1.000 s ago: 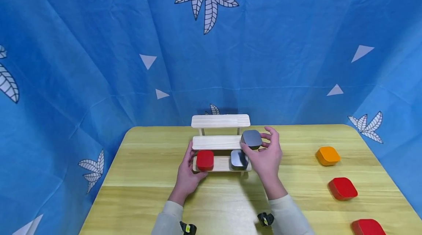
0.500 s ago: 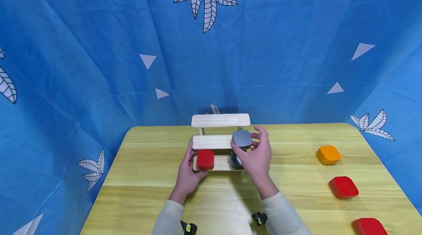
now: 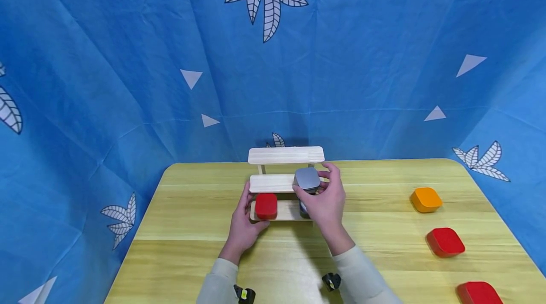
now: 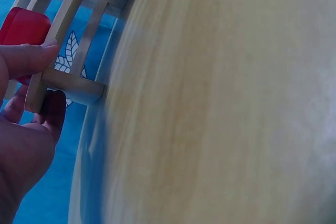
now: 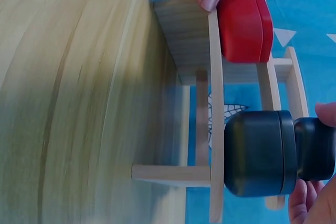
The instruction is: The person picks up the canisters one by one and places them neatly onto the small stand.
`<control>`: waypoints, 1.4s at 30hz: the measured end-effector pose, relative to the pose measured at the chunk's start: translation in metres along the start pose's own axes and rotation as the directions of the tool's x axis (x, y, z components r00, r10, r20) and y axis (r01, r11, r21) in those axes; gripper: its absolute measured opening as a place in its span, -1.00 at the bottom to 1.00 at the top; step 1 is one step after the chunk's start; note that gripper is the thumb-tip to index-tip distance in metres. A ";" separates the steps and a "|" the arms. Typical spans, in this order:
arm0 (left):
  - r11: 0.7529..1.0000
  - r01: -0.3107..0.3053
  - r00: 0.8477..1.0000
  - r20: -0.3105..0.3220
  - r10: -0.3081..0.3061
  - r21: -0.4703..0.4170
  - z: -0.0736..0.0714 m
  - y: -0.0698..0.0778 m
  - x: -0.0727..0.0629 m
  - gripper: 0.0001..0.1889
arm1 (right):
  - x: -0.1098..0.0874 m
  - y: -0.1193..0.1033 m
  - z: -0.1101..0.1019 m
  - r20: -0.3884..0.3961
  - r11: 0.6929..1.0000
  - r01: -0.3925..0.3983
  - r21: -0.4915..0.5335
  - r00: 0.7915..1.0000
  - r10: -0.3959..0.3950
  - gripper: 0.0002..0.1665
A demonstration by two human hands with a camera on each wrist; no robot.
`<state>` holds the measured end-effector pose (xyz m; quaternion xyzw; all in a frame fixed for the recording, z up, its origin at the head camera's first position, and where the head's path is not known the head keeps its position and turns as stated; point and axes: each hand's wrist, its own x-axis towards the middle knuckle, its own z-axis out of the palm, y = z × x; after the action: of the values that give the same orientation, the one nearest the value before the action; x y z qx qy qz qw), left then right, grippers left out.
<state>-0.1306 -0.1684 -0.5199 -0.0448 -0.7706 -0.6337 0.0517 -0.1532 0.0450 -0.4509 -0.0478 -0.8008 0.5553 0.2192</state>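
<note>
A: What does the right hand [image 3: 327, 202] have hold of?

B: A grey rounded-square box [image 3: 306, 179]; the thumb lies at its six o'clock side and the fingers curl at its three o'clock side, spread only as wide as the box.

A: Where is that box?

B: At the three o'clock end of the middle tier of the three-tier wooden rack [image 3: 273, 183]; I cannot tell whether its base touches the plank; below it, on the bottom tier, stands a dark lidded box [image 5: 257, 153].

A: And the left hand [image 3: 244, 228]?

B: At about half past seven from the rack's middle; thumb and curled fingers clamp the bottom tier's nine o'clock end; just beside the thumb, a red lidded box [image 3: 266, 206] sits on that tier.

A: What else is on the wooden table [image 3: 183, 228]?

B: From the rack, an orange rounded-square box [image 3: 426, 199] at three o'clock; a farther red box [image 3: 445, 242] between three and four; a nearer red box [image 3: 479, 293] at four; a blue patterned curtain [image 3: 273, 81] hangs at twelve.
</note>
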 end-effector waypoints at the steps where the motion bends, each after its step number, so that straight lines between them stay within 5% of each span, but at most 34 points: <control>1: 1.000 0.000 1.000 0.002 0.000 -0.001 0.000 0.000 0.000 0.28 | 0.000 0.000 0.001 0.001 1.000 0.004 0.001 1.000 -0.004 0.03; 13: 0.999 -0.029 1.000 0.002 0.029 -0.023 -0.002 0.001 -0.001 0.26 | -0.001 -0.003 0.014 0.027 0.998 0.018 0.067 0.999 -0.020 0.03; 42: 1.000 -0.009 1.000 0.014 0.009 -0.022 -0.002 -0.003 0.000 0.26 | -0.010 -0.013 0.046 0.014 0.997 0.064 -0.039 0.998 -0.064 0.02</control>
<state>-0.1313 -0.1705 -0.5227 -0.0535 -0.7637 -0.6415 0.0486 -0.1607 -0.0025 -0.4552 -0.0230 -0.8139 0.5326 0.2309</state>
